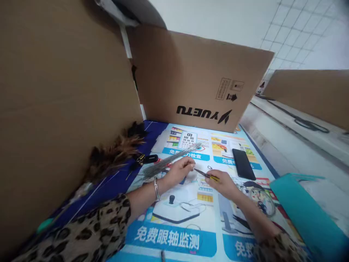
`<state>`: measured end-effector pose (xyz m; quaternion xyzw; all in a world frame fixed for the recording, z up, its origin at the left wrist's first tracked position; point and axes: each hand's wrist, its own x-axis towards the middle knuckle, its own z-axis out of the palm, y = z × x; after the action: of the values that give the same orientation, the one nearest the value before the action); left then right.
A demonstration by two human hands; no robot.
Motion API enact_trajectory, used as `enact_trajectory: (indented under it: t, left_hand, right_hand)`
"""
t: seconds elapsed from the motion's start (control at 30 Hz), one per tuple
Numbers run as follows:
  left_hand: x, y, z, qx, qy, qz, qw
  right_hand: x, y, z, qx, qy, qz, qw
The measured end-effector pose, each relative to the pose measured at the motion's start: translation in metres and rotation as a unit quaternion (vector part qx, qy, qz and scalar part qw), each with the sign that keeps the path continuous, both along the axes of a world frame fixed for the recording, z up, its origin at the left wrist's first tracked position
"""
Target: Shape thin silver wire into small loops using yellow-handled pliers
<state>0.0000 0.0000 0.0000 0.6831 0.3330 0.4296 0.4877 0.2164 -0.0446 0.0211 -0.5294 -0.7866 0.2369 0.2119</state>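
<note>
My left hand (180, 171), with a silver bangle (156, 189) on the wrist, is closed in a pinch over the printed sheet. Whatever is between its fingertips is too small to make out. My right hand (224, 184) is wrapped round the yellow handles of slim pliers (206, 175). Their dark jaws point left and end at the left fingertips. Behind the left hand lies a bundle of thin, straight metal wires (166, 164), slanting up to the right. A small dark loop (209, 167) rests just beyond the pliers.
Cardboard panels (201, 80) stand at the back and left. A brown feather duster (113, 156) and a black key fob (149, 159) lie left. To the right are a black phone (243, 164), a round clear-rimmed container (263, 203) and a turquoise item (305, 211). Scissors (311, 124) lie on a ledge.
</note>
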Motion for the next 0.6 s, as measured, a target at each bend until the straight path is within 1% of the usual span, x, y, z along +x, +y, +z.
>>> enact_trajectory:
  t: [0.13, 0.27, 0.37, 0.6]
  left_hand:
    - [0.0006, 0.0012, -0.0018, -0.006, -0.010, 0.007, 1.000]
    - [0.0003, 0.0006, -0.0018, -0.013, -0.019, -0.010, 1.000]
    - [-0.0001, 0.0000, -0.0013, -0.018, -0.016, -0.011, 1.000]
    - [-0.0005, -0.0022, 0.0024, 0.000, 0.003, 0.004, 1.000]
  right_hand:
    - [-0.0004, -0.0028, 0.0027, -0.001, 0.005, 0.005, 1.000]
    - [-0.0014, -0.0035, 0.0040, -0.005, 0.017, 0.001, 1.000]
    - [-0.0019, -0.0038, 0.0047, -0.011, 0.023, -0.001, 1.000]
    - [-0.0027, -0.0054, 0.0074, -0.016, 0.022, 0.005, 1.000]
